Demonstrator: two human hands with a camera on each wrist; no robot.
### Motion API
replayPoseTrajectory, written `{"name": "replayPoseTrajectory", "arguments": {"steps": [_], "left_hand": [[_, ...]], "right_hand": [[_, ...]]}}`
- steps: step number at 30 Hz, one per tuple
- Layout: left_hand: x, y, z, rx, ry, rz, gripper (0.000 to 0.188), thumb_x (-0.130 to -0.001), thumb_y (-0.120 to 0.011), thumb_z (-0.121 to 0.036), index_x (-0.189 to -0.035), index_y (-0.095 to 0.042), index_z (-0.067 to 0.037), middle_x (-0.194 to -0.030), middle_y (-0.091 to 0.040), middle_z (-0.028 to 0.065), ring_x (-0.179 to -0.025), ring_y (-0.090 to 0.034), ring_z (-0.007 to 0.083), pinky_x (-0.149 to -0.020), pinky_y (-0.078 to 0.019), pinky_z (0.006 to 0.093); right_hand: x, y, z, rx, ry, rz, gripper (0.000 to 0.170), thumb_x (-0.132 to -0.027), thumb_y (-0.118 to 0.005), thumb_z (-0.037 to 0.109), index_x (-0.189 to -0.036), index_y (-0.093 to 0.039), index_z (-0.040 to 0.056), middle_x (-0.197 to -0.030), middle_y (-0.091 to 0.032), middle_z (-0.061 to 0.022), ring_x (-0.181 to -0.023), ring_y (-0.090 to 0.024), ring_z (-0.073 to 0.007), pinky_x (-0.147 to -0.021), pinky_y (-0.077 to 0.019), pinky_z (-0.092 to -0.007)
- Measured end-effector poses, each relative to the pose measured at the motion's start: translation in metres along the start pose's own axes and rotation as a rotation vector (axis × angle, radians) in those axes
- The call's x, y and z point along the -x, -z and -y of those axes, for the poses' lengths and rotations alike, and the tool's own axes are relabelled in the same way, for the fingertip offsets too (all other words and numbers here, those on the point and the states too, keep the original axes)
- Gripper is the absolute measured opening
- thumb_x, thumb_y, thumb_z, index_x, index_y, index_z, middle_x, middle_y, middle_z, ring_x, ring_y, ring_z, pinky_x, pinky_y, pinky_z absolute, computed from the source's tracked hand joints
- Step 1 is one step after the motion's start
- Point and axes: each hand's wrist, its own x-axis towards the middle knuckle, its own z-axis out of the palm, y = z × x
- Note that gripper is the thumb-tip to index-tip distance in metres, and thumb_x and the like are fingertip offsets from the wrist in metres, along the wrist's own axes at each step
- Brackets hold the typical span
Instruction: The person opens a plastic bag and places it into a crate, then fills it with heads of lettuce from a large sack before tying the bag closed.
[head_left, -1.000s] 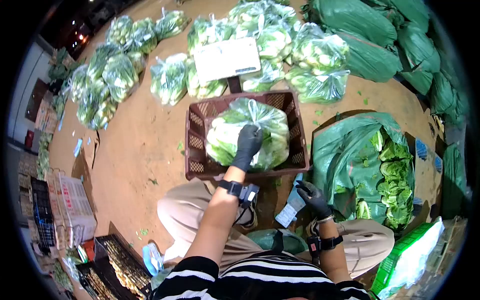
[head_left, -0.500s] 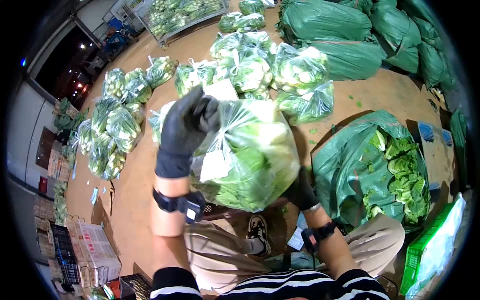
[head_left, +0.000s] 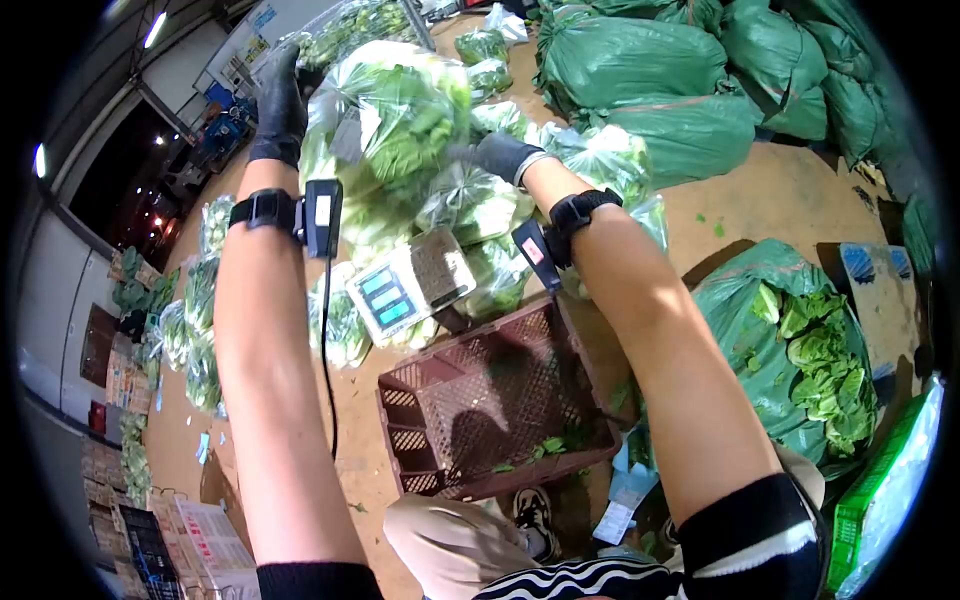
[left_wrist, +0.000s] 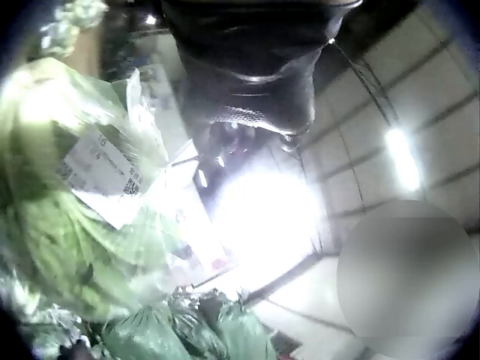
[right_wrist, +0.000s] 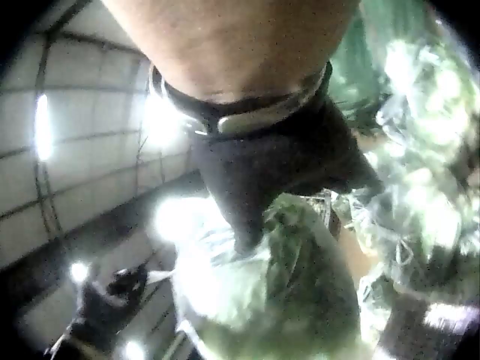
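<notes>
A clear plastic bag of leafy greens (head_left: 405, 110), with a white printed label (left_wrist: 101, 176), hangs above the other bags beyond the scale. Black-gloved, my left hand (head_left: 283, 105) is raised at its left side and grips the gathered neck; in the right wrist view a pale strip of plastic runs from that hand (right_wrist: 105, 307) to the bag. My right hand (head_left: 505, 158), in a dark glove, reaches in from the right. Its fingers lie extended against the bag (right_wrist: 285, 300) in the right wrist view, thumb apart.
Below the arms stands a brown plastic crate (head_left: 500, 400) with leaf scraps inside. A scale display (head_left: 390, 290) rises behind it. Several bagged greens (head_left: 480, 210) lie on the floor ahead. An opened green sack (head_left: 730, 310) with loose greens (head_left: 825, 370) is at right; full green sacks (head_left: 640, 80) lie behind.
The bag of greens has gone from the crate up and forward to above the bags beyond the scale. Both arms now stretch out ahead. The crate's inside has come into view.
</notes>
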Motion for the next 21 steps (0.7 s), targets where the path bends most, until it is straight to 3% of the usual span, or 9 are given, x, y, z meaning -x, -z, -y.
{"name": "replayPoseTrajectory", "arguments": {"steps": [3,4,6,7,9,14,16,19,21], "left_hand": [[-0.006,0.018,0.094,-0.055,0.130,0.156,0.036,-0.077,-0.058,-0.030,-0.099,-0.049,-0.004,-0.092,-0.051,0.0107,-0.087,-0.049,0.0213,-0.080,-0.0419,0.0308],[0.003,0.003,0.112,-0.173,0.311,0.055,0.035,-0.081,-0.053,-0.028,-0.105,-0.049,-0.003,-0.089,-0.053,0.0096,-0.083,-0.052,0.0225,-0.079,-0.0441,0.0324],[0.039,0.008,0.147,-0.036,0.530,0.403,0.030,-0.083,-0.048,-0.026,-0.103,-0.050,-0.003,-0.093,-0.057,0.0094,-0.085,-0.055,0.0235,-0.075,-0.0462,0.0355],[0.058,0.004,0.153,-0.143,0.564,0.448,0.031,-0.084,-0.045,-0.026,-0.105,-0.050,-0.003,-0.093,-0.058,0.0104,-0.087,-0.056,0.0238,-0.075,-0.0460,0.0348],[0.090,0.021,0.157,-0.109,0.565,0.470,0.031,-0.084,-0.046,-0.026,-0.105,-0.050,-0.004,-0.089,-0.058,0.0102,-0.083,-0.056,0.0220,-0.075,-0.0458,0.0332],[0.179,0.072,0.110,-0.363,0.579,0.409,0.034,-0.082,-0.050,-0.026,-0.104,-0.051,-0.001,-0.086,-0.059,0.0093,-0.074,-0.057,0.0168,-0.065,-0.0464,0.0256],[0.217,0.088,0.090,-0.427,0.587,0.424,0.034,-0.082,-0.050,-0.026,-0.104,-0.051,0.000,-0.087,-0.059,0.0087,-0.075,-0.057,0.0158,-0.064,-0.0467,0.0256],[0.282,0.085,0.057,-0.375,0.571,0.429,0.032,-0.083,-0.050,-0.025,-0.105,-0.052,-0.002,-0.091,-0.059,0.0079,-0.078,-0.057,0.0149,-0.068,-0.0453,0.0258],[0.327,0.066,0.030,-0.367,0.517,0.470,0.029,-0.084,-0.048,-0.020,-0.107,-0.052,-0.002,-0.093,-0.058,0.0082,-0.082,-0.056,0.0144,-0.074,-0.0441,0.0256]], "right_hand": [[0.073,0.045,0.022,-0.056,0.003,0.085,0.057,-0.078,-0.044,0.052,-0.110,-0.050,0.0056,-0.094,-0.056,-0.0197,-0.087,-0.055,-0.0290,-0.075,-0.0425,-0.0357],[0.102,0.055,0.011,-0.108,-0.097,0.199,0.059,-0.079,-0.045,0.051,-0.116,-0.044,0.0046,-0.103,-0.054,-0.0175,-0.093,-0.053,-0.0271,-0.078,-0.0418,-0.0363],[0.172,0.086,-0.025,0.139,0.043,0.238,0.048,-0.079,-0.054,0.035,-0.113,-0.046,0.0017,-0.098,-0.056,-0.0167,-0.089,-0.054,-0.0251,-0.075,-0.0429,-0.0359],[0.215,0.108,-0.042,-0.062,-0.043,0.240,0.045,-0.078,-0.057,0.026,-0.114,-0.045,0.0022,-0.098,-0.056,-0.0151,-0.090,-0.054,-0.0226,-0.078,-0.0423,-0.0333],[0.294,0.166,-0.035,-0.244,-0.614,0.236,0.043,-0.079,-0.055,0.019,-0.117,-0.042,0.0024,-0.102,-0.054,-0.0114,-0.092,-0.051,-0.0178,-0.082,-0.0404,-0.0299],[0.649,0.275,-0.086,0.674,-0.787,-0.116,0.038,-0.080,-0.051,0.019,-0.114,-0.043,0.0041,-0.105,-0.052,-0.0183,-0.091,-0.051,-0.0318,-0.078,-0.0403,-0.0366],[0.798,0.276,-0.036,0.991,-0.866,-0.081,0.040,-0.079,-0.051,0.022,-0.114,-0.042,0.0045,-0.100,-0.053,-0.0193,-0.085,-0.052,-0.0337,-0.072,-0.0430,-0.0374],[0.928,0.205,0.108,0.656,-1.303,-0.084,0.051,-0.075,-0.053,0.028,-0.117,-0.038,0.0046,-0.105,-0.049,-0.0207,-0.088,-0.051,-0.0343,-0.074,-0.0427,-0.0375],[0.931,0.121,0.210,0.299,-1.485,-0.110,0.058,-0.073,-0.054,0.033,-0.119,-0.034,0.0046,-0.108,-0.047,-0.0216,-0.090,-0.051,-0.0346,-0.076,-0.0424,-0.0376]]}}
